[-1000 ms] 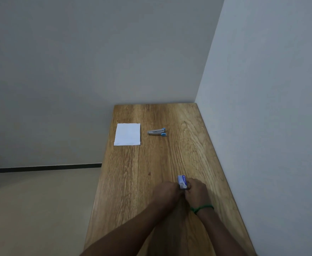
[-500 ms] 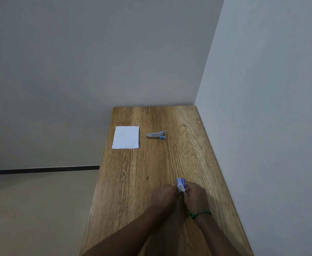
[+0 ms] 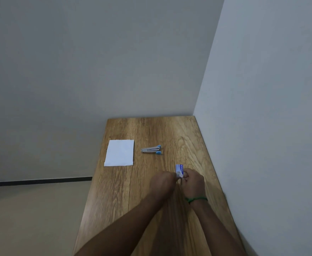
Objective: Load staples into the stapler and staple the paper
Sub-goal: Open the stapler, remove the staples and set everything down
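Note:
A small blue and white staple box (image 3: 179, 170) is pinched between my left hand (image 3: 162, 183) and my right hand (image 3: 193, 182), just above the wooden table (image 3: 122, 191). Both hands meet at the box's near end, and my fingers hide that end. A silver stapler with blue tips (image 3: 151, 150) lies on its side farther back, near the table's middle. White paper (image 3: 120, 152) lies flat to the left of the stapler, by the table's left edge.
The table stands in a room corner, with a grey wall (image 3: 271, 108) along its right side and another behind it. Its left edge drops to a beige floor (image 3: 31, 218). A green band circles my right wrist (image 3: 196, 199).
Both hands, still together on the staple box, have shifted slightly farther from me over the table. The stapler and paper stay where they were; the view has tilted a little.

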